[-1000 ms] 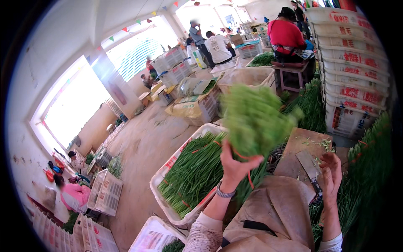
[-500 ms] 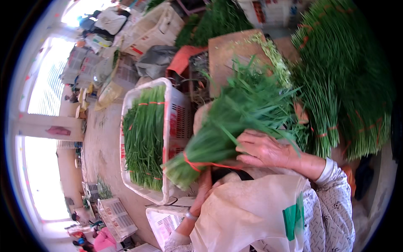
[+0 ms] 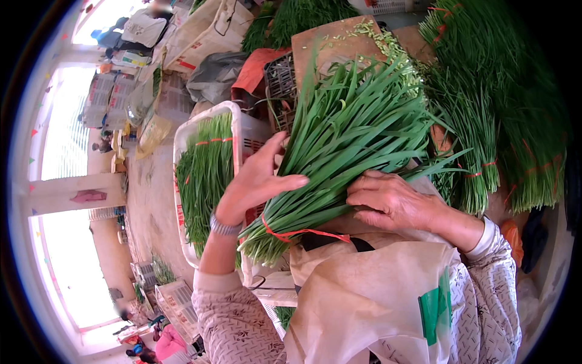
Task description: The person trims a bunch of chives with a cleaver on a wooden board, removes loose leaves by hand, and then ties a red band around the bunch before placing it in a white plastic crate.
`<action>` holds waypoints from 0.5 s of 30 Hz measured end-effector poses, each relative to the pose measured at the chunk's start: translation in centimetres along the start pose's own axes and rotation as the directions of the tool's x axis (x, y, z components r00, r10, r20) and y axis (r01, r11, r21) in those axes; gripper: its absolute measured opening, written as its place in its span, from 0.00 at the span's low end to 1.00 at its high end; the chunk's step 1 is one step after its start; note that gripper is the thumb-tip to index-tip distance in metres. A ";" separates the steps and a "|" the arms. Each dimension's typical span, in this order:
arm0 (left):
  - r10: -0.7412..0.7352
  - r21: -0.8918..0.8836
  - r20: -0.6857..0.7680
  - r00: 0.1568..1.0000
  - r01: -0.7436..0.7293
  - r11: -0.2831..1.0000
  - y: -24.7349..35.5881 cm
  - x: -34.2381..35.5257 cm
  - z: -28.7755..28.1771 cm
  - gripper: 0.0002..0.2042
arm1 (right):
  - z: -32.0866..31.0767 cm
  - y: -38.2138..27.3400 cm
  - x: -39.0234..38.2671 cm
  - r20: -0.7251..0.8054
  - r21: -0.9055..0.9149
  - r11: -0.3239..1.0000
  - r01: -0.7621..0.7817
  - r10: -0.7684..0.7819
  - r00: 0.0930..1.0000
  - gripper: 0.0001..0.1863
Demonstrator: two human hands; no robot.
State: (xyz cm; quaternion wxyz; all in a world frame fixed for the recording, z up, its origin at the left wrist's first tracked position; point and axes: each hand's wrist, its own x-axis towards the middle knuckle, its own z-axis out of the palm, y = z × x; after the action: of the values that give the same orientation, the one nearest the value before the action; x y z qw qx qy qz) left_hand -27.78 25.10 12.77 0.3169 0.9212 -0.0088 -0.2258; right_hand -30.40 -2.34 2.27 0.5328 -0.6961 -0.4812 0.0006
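A bundle of garlic chives [image 3: 357, 130] lies slantwise over my lap, its cut ends toward the lower left and its leaves fanning to the upper right. A red tie [image 3: 285, 235] circles the bundle near the cut ends, with a loose end trailing right. My left hand [image 3: 260, 176] is beside the bundle's left edge, fingers stretched and thumb spread over the leaves. On the near side, my right hand [image 3: 391, 200] has its fingers curled against the leaves, closed on the edge of the bundle. Its fingertips are partly hidden.
A white plastic crate [image 3: 236, 136] holding tied chives stands at the left. Ahead is a brown board [image 3: 309, 51] with pale trimmings. More tied chives [image 3: 473, 121] are piled at the right. A grey bag [image 3: 215, 79] and stacked crates are farther off, with people in the background.
My left hand has come up from beneath the cut ends to the bundle's left side and spread open. The bundle has settled and its leaves have fanned out. My right hand stays close by.
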 end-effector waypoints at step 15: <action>0.313 0.078 -0.021 0.949 -0.311 0.947 2.1 3.4 4.6 0.55 | -7.0 1.6 3.6 -0.497 -0.153 0.942 -0.298 0.187 0.847 0.07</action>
State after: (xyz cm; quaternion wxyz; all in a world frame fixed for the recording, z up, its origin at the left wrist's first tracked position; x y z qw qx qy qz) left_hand -26.37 20.15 9.38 0.3146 0.9228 -0.1573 -0.1571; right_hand -23.86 -5.07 5.93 0.5479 -0.7859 -0.2400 -0.1569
